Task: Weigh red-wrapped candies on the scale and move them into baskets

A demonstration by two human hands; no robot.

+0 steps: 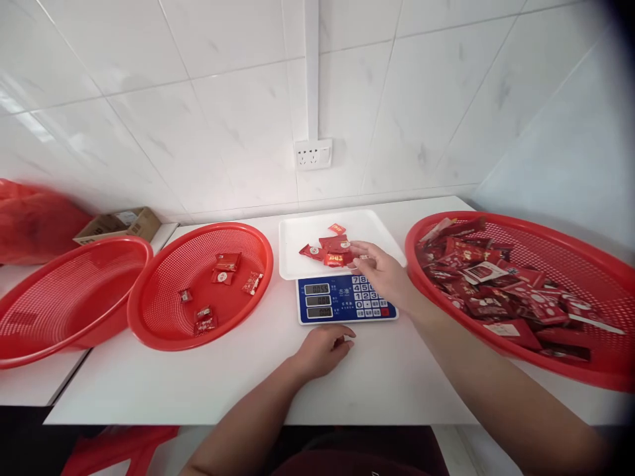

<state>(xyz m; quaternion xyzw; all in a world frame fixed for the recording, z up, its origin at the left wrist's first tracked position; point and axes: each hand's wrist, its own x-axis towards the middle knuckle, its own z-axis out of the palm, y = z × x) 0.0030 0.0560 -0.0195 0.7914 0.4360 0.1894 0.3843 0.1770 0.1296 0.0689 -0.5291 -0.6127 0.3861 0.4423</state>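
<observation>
Packets [336, 260] in red wrappers lie clustered near the middle of the white pan [295, 248] of a scale [344, 305], one set apart toward the back; the right hand [383, 268] reaches in from the side, thumb and fingertips at the cluster's near right edge, though whether they pinch a packet or merely touch one cannot be told; the left hand [322, 350] rests on the table [397, 390] just in front of the scale, loosely curled, nothing visible in its fingers; handling at the pan calls, by all appearances, for a light touch: fingertips on one wrapper at a time, no palm or wrist leaning on the rim; the display [317, 301] is best read with the hand lifted clear, since any pressure could skew it; the left hand is well placed, below the keypad [367, 296] and off the pan; the packets sit safest toward the middle, away from the rim; the heaped basket [412, 254] stands near the right forearm [476, 370], which is better kept from knocking it.
</observation>
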